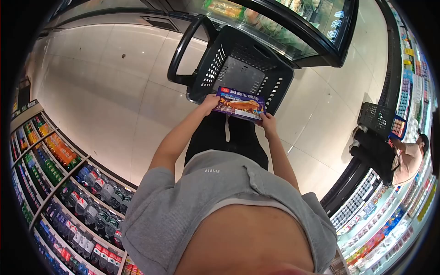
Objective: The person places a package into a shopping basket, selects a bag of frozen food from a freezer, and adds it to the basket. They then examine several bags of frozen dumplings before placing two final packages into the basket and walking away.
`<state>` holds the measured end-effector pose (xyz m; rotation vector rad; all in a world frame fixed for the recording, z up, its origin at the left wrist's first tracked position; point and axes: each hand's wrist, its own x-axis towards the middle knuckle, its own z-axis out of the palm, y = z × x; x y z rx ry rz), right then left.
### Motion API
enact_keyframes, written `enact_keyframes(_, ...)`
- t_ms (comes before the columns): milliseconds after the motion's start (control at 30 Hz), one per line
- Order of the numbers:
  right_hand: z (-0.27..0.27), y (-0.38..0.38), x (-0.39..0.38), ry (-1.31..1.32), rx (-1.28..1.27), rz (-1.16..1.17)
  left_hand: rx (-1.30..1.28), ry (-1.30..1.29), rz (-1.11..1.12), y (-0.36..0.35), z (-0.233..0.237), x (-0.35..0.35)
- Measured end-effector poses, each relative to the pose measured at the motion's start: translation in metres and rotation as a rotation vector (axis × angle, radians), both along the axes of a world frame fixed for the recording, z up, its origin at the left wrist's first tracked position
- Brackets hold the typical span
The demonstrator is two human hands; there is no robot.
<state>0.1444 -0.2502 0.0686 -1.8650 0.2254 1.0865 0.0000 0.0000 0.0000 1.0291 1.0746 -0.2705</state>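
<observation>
A purple and blue food box with a picture of a filled bun or sausage is held flat between both hands. My left hand grips its left edge, and my right hand closes on its lower right corner. Just beyond the box stands a dark shopping basket with perforated sides and a long black handle. The box overlaps the basket's near rim in this view. No goods show on the visible part of the basket's bottom.
A glass-fronted cooler with packed food borders the basket at the top. Shelves of bottles curve along the lower left. At the right, a person bends beside another basket near lit refrigerated shelves.
</observation>
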Motion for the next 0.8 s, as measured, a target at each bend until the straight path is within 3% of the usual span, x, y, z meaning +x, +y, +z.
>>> enact_keyframes(67,-0.003,-0.015,0.003,-0.038,-0.048,0.014,-0.133,-0.018,0.086,-0.019,-0.009,0.006)
enact_keyframes(100,-0.041,0.028,-0.004,0.033,0.01,0.038,0.033,0.1,0.047,0.026,-0.015,-0.004)
enact_keyframes(267,-0.104,0.015,0.041,-0.012,-0.097,0.103,0.253,0.219,-0.174,0.005,-0.089,0.038)
enact_keyframes(367,-0.15,0.026,0.043,-0.091,-0.138,0.048,0.386,0.427,-0.243,0.006,-0.104,0.056)
enact_keyframes(467,-0.217,0.038,0.053,-0.208,-0.15,0.112,0.164,0.427,-0.159,0.017,-0.17,0.059)
enact_keyframes(600,-0.286,0.055,0.054,-0.211,-0.153,0.075,0.464,0.548,-0.417,0.022,-0.171,0.092)
enact_keyframes(700,-0.361,0.058,0.048,-0.14,-0.2,0.042,0.756,0.528,-0.693,0.029,-0.218,0.108)
enact_keyframes(733,-0.376,0.06,0.047,-0.031,-0.184,-0.052,0.709,0.585,-0.843,0.036,-0.233,0.117)
enact_keyframes(800,-0.414,0.065,0.04,0.011,-0.173,-0.137,0.551,0.627,-0.655,0.044,-0.248,0.124)
